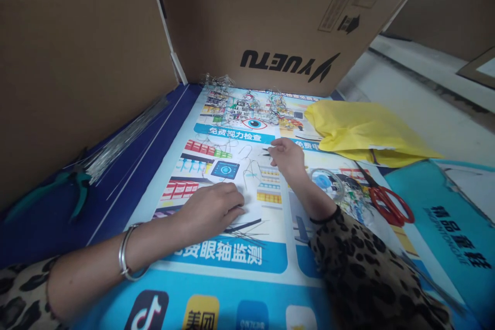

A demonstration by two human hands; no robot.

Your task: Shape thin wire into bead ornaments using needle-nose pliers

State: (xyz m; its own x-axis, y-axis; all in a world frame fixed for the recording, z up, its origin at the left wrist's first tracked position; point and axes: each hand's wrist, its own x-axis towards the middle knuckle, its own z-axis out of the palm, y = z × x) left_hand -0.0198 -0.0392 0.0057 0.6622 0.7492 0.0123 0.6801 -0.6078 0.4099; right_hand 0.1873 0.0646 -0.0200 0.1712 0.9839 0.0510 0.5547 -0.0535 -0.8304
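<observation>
My left hand (218,206) rests low over the printed sheet (270,221), its fingers curled together. Whatever they may hold is hidden. My right hand (288,157) is pinched closed above the sheet, with small dark pointed tips (266,152) showing beside the fingertips; I cannot tell what they belong to. Between the hands lie thin bent wires (252,169). Straight cut wires (249,232) are scattered just below my left fingers. Farther back, tangled wire pieces with small coloured bits (276,105) sit in several clusters.
Teal-handled pliers (81,191) and a bundle of straight wires (124,139) lie at left. To the right are a clear round container (327,184), red-handled scissors (392,205), a yellow bag (359,126) and a teal printed item (436,201). Cardboard (270,15) stands behind.
</observation>
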